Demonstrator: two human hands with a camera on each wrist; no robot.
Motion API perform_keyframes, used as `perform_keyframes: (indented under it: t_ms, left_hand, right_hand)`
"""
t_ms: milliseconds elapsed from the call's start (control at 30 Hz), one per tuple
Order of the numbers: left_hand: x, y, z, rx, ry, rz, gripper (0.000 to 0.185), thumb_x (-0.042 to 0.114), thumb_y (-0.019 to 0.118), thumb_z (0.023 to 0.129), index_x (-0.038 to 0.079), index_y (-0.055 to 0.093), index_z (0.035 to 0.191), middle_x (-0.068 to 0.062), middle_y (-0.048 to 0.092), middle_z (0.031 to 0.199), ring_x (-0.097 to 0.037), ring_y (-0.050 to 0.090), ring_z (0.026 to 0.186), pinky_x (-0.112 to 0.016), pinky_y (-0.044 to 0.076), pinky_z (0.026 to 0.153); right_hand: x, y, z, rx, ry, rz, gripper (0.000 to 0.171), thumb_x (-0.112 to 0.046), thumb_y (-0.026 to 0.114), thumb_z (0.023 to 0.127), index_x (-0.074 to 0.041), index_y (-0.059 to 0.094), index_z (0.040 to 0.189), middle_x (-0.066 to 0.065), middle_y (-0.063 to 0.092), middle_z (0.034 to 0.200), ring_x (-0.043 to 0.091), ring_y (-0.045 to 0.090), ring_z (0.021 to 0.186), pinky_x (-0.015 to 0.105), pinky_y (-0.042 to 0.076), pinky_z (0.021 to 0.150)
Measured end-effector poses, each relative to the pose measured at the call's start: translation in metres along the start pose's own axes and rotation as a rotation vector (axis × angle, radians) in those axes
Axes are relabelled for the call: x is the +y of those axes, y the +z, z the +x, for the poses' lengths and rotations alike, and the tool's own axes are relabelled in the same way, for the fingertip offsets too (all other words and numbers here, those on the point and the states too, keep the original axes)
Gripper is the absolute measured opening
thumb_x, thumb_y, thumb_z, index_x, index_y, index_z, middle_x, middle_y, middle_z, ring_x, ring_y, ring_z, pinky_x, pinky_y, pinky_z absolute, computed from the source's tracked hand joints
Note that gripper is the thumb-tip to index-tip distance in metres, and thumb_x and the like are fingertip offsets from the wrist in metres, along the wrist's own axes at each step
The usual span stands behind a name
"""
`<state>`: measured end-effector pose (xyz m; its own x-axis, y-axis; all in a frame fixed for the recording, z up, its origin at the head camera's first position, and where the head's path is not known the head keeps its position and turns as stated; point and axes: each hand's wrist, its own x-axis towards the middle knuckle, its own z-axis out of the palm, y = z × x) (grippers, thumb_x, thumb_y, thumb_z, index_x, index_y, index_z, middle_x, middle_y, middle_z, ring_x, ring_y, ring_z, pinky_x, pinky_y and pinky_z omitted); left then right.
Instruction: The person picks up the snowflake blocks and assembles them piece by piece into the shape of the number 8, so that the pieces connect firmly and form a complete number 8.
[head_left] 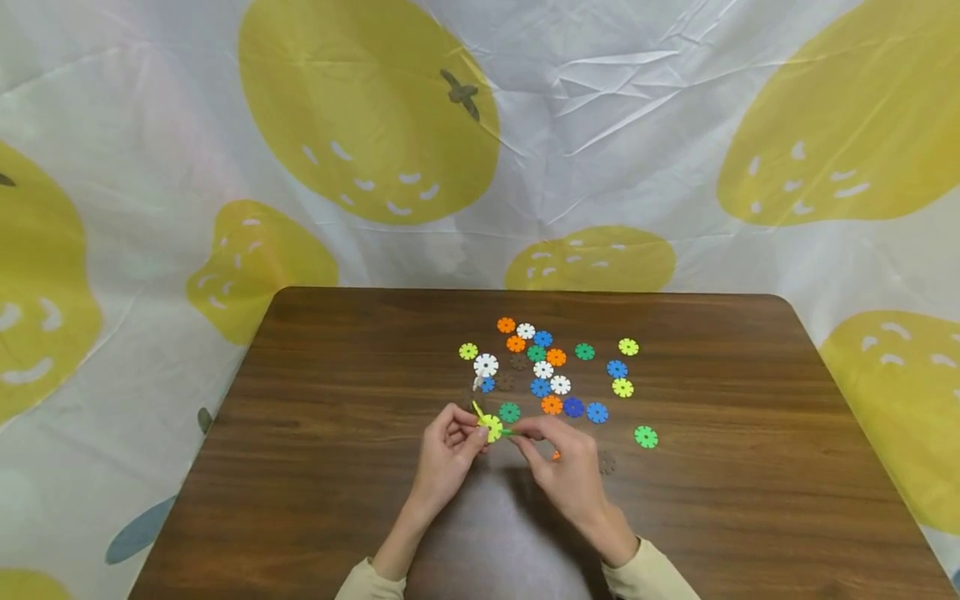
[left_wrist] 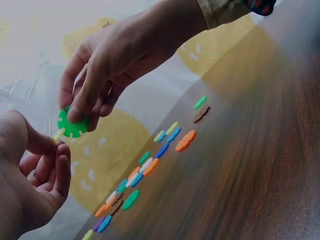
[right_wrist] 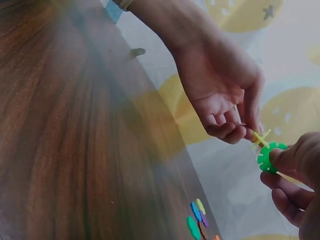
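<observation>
Pinching yellow disc [head_left: 491,427] in left hand [head_left: 447,454], right hand [head_left: 567,471] gripping green disc [left_wrist: 71,124] edge-on against it

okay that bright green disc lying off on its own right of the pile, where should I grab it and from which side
Take the bright green disc by its notched rim, pinching opposite edges from straight above. It lies flat on the table, so its faces give no grip, and it sits apart from the other discs, leaving room for fingertips. The right hand looks nearest.

Yellow-green notched disc piece [head_left: 491,427] and bright green notched disc [left_wrist: 71,124] meet edge-on, lifted off table, lower centre of head view, pinched from both sides.
</observation>
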<state>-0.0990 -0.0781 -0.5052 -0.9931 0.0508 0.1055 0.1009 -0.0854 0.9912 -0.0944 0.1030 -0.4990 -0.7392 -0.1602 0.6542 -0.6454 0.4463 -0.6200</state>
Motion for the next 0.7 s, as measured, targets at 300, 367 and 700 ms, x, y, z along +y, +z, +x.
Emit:
perform_keyframes:
  t_ms: [300, 367, 700]
  left_hand:
    - [0.007, 0.003, -0.002, 0.051, -0.042, -0.006, 0.009, -0.016, 0.064, 0.087, -0.018, 0.056, 0.090, -0.036, 0.064, 0.086, -0.012, 0.065, 0.064, -0.023, 0.059, 0.062]
    - [0.008, 0.004, -0.002, 0.060, -0.057, -0.005, 0.009, -0.017, 0.064, 0.086, -0.018, 0.056, 0.089, -0.036, 0.063, 0.085, -0.012, 0.064, 0.063, -0.022, 0.058, 0.061]
    - [0.007, 0.012, -0.005, 0.109, -0.040, 0.016, 0.009, -0.018, 0.064, 0.085, -0.017, 0.056, 0.087, -0.033, 0.065, 0.083, -0.007, 0.065, 0.062, -0.030, 0.062, 0.061]
  right_hand:
    - [0.000, 0.008, -0.008, 0.064, -0.021, 0.014, 0.020, 0.009, 0.081, 0.074, -0.005, 0.076, 0.087, 0.008, 0.077, 0.082, 0.017, 0.071, 0.068, 0.017, 0.057, 0.069]
    - [-0.001, 0.009, -0.009, 0.082, -0.018, 0.022, 0.019, 0.009, 0.080, 0.075, -0.005, 0.076, 0.087, 0.009, 0.076, 0.081, 0.017, 0.070, 0.068, 0.017, 0.057, 0.069]
    - [-0.002, 0.015, -0.010, 0.158, -0.088, 0.014, 0.019, 0.011, 0.079, 0.073, -0.001, 0.076, 0.088, 0.014, 0.075, 0.080, 0.022, 0.071, 0.065, 0.018, 0.058, 0.067]
